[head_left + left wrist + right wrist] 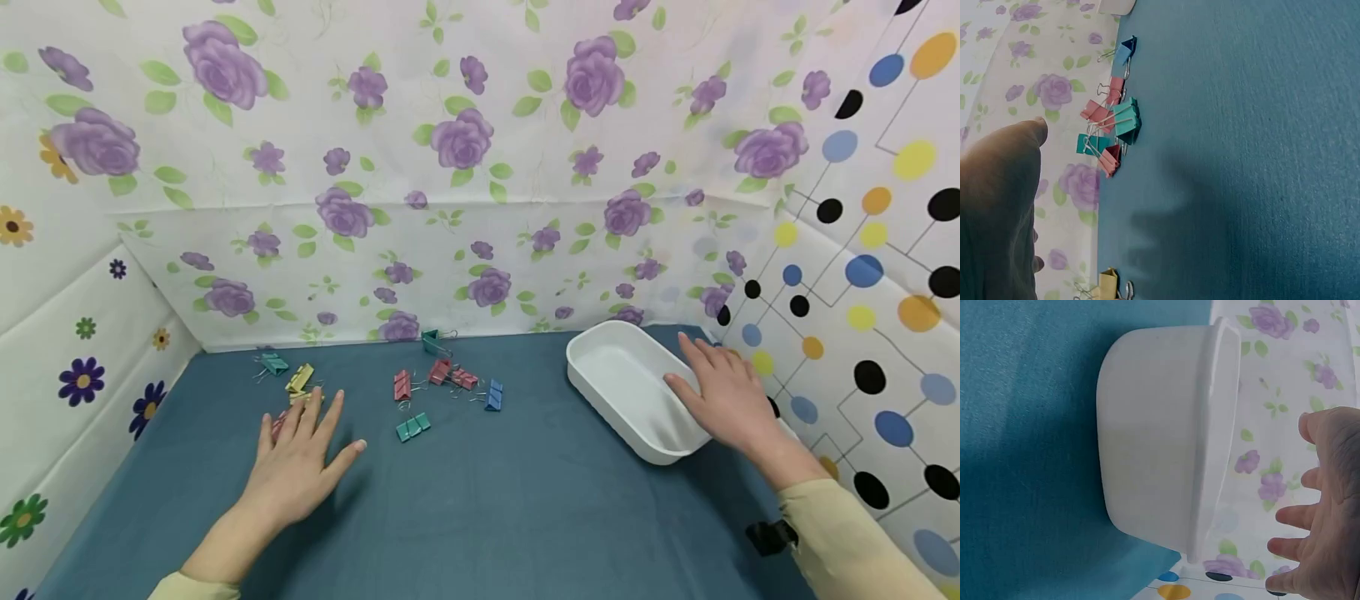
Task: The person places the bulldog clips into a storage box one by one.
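Observation:
My left hand (296,467) is spread above the left side of the blue cloth, holding nothing. Partly hidden behind its fingers are a red binder clip (279,423) and yellow binder clips (300,377). To its right lies a loose group with a green binder clip (413,427), red binder clips (402,385) and a blue binder clip (493,395). My right hand (723,392), fingers extended, hovers over the right edge of a white rectangular tub (626,387). In the right wrist view, that hand appears apart from the tub's rim, with nothing in its grasp.
A teal binder clip (432,342) stands by the back wall covering, and another teal clip (273,363) lies at the far left. Flowered sheets (465,242) rise behind and at the left; a dotted sheet (870,275) borders the right side.

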The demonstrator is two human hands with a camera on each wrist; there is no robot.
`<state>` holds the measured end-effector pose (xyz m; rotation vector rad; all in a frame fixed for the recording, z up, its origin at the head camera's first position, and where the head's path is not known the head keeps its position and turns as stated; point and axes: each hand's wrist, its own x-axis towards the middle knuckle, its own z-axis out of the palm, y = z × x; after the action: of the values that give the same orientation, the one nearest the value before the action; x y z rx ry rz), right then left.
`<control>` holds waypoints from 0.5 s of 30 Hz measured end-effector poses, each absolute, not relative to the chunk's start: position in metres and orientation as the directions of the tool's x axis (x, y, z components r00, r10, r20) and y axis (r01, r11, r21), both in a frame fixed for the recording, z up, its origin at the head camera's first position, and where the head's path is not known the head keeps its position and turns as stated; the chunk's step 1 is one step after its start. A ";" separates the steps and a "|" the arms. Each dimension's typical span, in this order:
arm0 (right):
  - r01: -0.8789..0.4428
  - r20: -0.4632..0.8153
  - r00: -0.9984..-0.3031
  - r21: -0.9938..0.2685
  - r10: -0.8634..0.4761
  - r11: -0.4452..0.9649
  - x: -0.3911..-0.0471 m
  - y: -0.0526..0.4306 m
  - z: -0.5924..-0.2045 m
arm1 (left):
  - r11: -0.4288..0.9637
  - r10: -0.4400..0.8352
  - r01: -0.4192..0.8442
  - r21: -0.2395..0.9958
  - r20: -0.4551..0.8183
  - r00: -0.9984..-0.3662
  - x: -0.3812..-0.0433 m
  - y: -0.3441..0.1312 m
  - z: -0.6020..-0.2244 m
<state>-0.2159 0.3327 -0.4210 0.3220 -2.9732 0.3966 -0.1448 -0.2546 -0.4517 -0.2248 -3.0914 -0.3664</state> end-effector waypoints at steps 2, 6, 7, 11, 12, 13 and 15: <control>-0.228 0.148 -0.970 -0.255 -0.195 0.940 -0.218 0.334 -0.419 | 0.962 0.147 0.154 0.228 0.046 -0.988 -0.144 -0.253 -0.450; -0.234 0.149 -0.969 -0.278 -0.199 0.932 -0.223 0.337 -0.415 | 0.955 0.180 0.193 0.226 0.076 -0.981 -0.141 -0.249 -0.447; -0.237 0.152 -0.968 -0.285 -0.200 0.929 -0.224 0.337 -0.414 | 0.952 0.189 0.204 0.229 0.084 -0.978 -0.141 -0.247 -0.446; -0.241 0.149 -0.968 -0.327 -0.202 0.914 -0.231 0.340 -0.410 | 0.943 0.225 0.243 0.228 0.104 -0.969 -0.139 -0.242 -0.442; -0.239 0.145 -0.969 -0.341 -0.201 0.909 -0.233 0.341 -0.409 | 0.940 0.235 0.254 0.226 0.110 -0.966 -0.138 -0.240 -0.441; -0.235 0.138 -0.970 -0.353 -0.198 0.906 -0.235 0.342 -0.408 | 0.938 0.245 0.265 0.224 0.113 -0.963 -0.138 -0.238 -0.440; -0.218 0.114 -0.976 -0.382 -0.188 0.898 -0.239 0.343 -0.406 | 0.933 0.267 0.288 0.218 0.119 -0.956 -0.137 -0.234 -0.439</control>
<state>-0.2392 0.3431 -0.4061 0.3197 -2.9883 0.6136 -0.1374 -0.2342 -0.4388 -0.4317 -3.0021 -0.3592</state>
